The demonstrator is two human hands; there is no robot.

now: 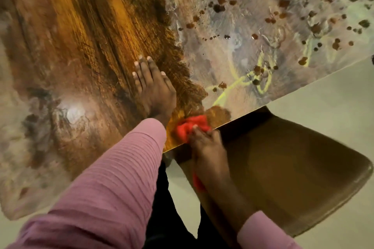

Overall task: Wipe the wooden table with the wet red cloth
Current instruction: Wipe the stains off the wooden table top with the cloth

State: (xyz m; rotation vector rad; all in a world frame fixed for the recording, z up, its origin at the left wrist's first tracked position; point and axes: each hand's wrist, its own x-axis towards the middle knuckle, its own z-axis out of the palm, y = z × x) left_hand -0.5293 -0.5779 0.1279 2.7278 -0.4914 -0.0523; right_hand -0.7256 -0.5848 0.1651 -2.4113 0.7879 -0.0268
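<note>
The wooden table (85, 26) fills the upper left; its middle band shines wet and brown, while the right part is dull grey with dark spots and yellow marks. My left hand (153, 89) lies flat on the wet wood, fingers spread, holding nothing. My right hand (206, 143) grips the red cloth (190, 127) at the table's near edge, pressing it against the surface. A strip of the cloth hangs down below my wrist.
A brown chair seat (283, 168) sits just under the table's near edge on the right. Pale floor (334, 97) shows beyond it. A bright light reflection (73, 113) glares on the left of the tabletop.
</note>
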